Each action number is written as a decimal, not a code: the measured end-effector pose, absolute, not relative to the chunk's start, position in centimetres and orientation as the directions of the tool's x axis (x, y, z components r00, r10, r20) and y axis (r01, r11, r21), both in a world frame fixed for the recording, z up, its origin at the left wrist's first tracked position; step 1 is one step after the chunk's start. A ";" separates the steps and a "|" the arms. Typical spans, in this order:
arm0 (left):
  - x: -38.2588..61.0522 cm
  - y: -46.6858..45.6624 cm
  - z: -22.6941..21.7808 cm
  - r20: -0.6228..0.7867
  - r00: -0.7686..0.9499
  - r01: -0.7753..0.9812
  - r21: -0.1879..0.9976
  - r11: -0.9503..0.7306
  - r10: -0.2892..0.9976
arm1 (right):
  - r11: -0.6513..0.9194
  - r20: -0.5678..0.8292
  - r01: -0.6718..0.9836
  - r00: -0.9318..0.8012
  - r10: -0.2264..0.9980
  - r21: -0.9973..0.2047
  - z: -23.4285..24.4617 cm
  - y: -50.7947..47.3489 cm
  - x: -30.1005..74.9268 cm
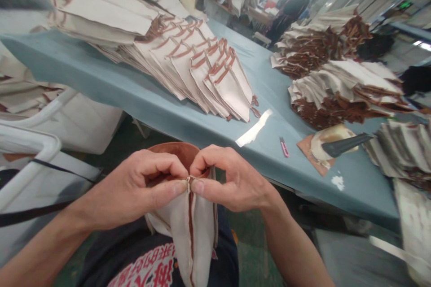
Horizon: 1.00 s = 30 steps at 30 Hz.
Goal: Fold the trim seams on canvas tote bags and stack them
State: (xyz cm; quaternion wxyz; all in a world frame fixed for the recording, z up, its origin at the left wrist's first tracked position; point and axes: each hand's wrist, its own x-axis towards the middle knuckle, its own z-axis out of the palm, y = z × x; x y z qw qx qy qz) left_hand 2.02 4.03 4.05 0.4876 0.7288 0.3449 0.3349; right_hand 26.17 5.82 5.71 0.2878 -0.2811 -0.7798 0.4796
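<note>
Between my two hands hangs a sewn piece, a white fabric panel [180,228] with a brown seam running down its middle and brown material showing at its top. My left hand [155,179] pinches the top edge just left of the seam, thumb in front and fingers curled behind. Close against it, my right hand [225,179] pinches the same edge on the right side of the seam. Both thumb tips nearly meet at the seam's top end. The piece drapes down in front of my dark printed apron [144,264].
A blue-covered table [134,94] bears a fanned stack of white panels [188,54] and brown-white stacks [343,89] at right. Nearby lie a white strip [254,129], pink thread snips [284,147] and a glue brush [343,143]. White bins [30,139] stand left; a person [289,9] is behind.
</note>
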 end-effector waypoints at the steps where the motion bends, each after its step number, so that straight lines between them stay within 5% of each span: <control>1: 2.0 4.0 4.0 0.153 0.539 0.176 0.941 -0.288 0.829 | 0.347 0.152 0.156 -0.686 0.712 -0.925 5.7 5.9 26.1; 9: 1.6 4.4 3.6 0.155 0.537 0.171 0.943 -0.287 0.829 | 0.271 0.087 0.163 -0.690 0.719 -0.949 5.1 6.3 25.4; 23: 1.2 4.2 4.7 0.106 0.530 0.377 0.859 -0.346 0.841 | 0.382 0.110 0.299 -0.644 0.757 -0.875 5.6 5.5 24.7; 30: 1.2 4.2 3.5 -0.021 0.521 0.188 0.978 -0.090 0.853 | 0.235 0.037 0.211 -0.664 0.747 -0.949 4.8 6.0 24.2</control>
